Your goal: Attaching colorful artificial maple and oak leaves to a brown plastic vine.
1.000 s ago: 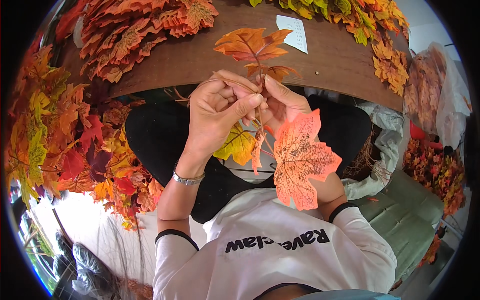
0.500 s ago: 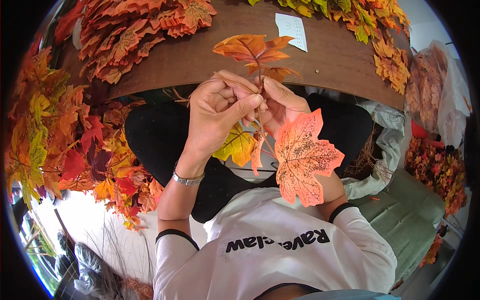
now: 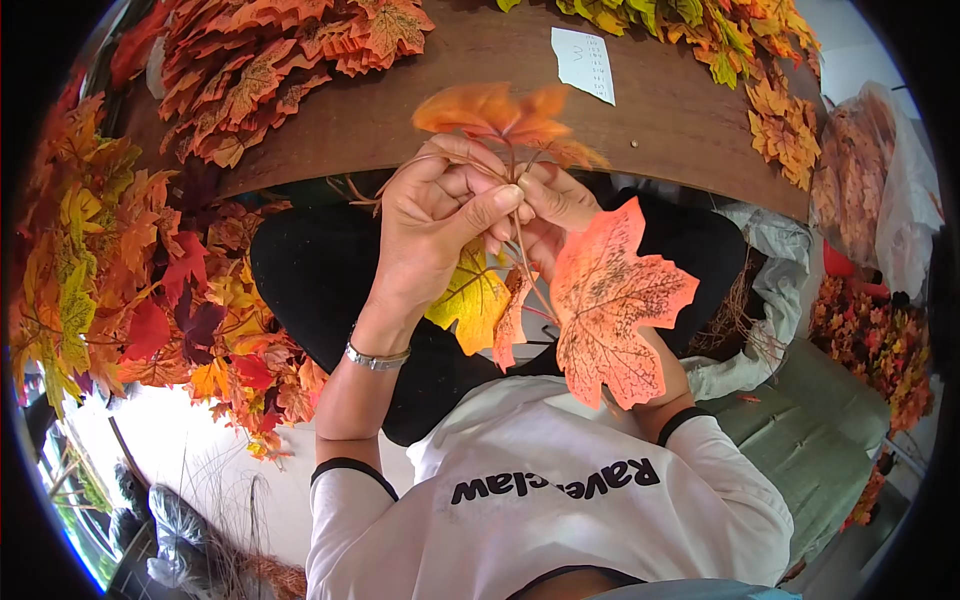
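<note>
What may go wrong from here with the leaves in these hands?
The thin brown stem might bend or slip where the fingers of the left hand and right hand pinch it. The large orange-pink, maple-shaped leaf overlaps the right forearm in view, so it might rub there and crease.

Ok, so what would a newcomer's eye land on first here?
Probably the big coral leaf, hanging below the right hand near the middle. Just above it, that hand and the left hand meet, pinching thin stems. Then the red, orange and yellow leaves massed at the left.
</note>
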Tool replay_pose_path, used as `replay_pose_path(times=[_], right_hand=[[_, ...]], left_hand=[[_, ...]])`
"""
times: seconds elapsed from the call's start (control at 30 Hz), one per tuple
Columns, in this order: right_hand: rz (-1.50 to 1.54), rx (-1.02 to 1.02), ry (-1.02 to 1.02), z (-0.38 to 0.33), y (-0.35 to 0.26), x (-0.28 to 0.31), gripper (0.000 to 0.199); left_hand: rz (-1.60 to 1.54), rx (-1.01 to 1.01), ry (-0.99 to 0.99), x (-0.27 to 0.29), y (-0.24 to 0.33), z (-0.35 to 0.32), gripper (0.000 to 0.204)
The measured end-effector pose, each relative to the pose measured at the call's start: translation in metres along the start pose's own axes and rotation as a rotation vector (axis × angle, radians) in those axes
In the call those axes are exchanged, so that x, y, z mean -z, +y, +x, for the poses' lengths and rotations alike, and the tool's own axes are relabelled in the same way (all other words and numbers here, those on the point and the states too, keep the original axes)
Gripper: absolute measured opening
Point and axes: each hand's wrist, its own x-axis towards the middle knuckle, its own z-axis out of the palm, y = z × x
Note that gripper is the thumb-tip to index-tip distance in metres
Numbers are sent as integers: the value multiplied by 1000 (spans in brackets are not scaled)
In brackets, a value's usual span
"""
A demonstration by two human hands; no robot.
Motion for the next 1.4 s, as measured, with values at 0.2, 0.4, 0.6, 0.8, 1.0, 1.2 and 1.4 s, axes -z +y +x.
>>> replay_pose_path(times=[0.2,0.4,0.6,0.8,1.0,1.2,1.4], right_hand=[[-156,158,-89,-2,-4,6,6],[-202,204,88,-9,0,6,23],[-388,436,126,-16,11,18,16],[-123,145,180,-16,3,25,12],[-107,196,133,-31,-4,37,13],[-186,245,78,-53,-8,40,27],[3,35,135,-45,21,35,22]], left_hand=[[69,19,-36,3,0,0,22],[265,-67,-19,5,9,3,10],[-108,-19,231,4,-4,5,21],[-38,-83,208,5,-7,8,23],[107,-220,228,15,-3,6,18],[-95,-182,124,-1,2,4,15],[-63,-221,1,-6,-2,3,10]])
